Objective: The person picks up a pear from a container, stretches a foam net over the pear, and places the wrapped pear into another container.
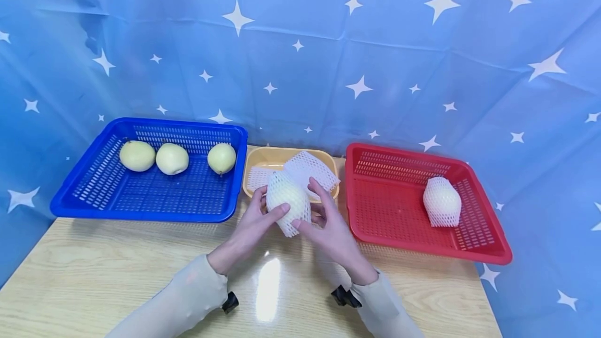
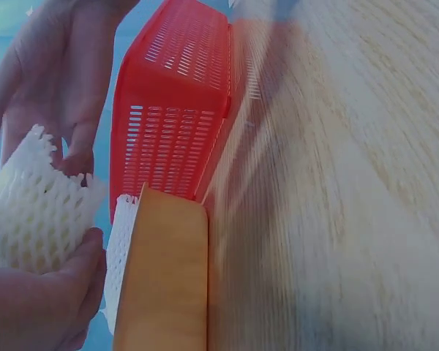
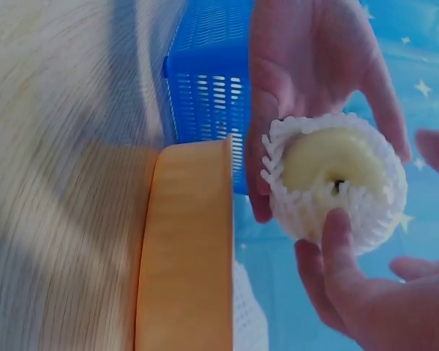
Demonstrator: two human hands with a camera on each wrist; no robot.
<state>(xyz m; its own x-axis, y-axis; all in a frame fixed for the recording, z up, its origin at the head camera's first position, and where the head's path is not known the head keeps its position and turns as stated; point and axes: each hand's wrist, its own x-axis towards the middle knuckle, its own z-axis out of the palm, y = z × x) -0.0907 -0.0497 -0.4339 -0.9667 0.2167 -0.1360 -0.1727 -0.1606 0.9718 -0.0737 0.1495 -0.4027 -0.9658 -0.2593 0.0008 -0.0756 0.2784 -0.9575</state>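
Observation:
Over the front of the yellow tray, my left hand [image 1: 253,226] holds a pear in a white foam net [image 1: 286,200], thumb on top and fingers round its side. My right hand [image 1: 331,228] is at the net's near right end, its thumb on the net and its index finger raised off it. In the right wrist view the pear's pale skin and dark stem [image 3: 338,186] show through the net's open end, where a digit of my right hand touches the rim. Foam nets [image 1: 310,171] lie in the yellow tray [image 1: 251,160].
A blue basket [image 1: 141,214] with 3 bare pears [image 1: 172,159] stands at the left. On the right, a red basket [image 1: 380,213] contains one netted pear [image 1: 442,202]. Behind the wooden table [image 1: 117,275] hangs a blue star-patterned cloth [image 1: 300,67].

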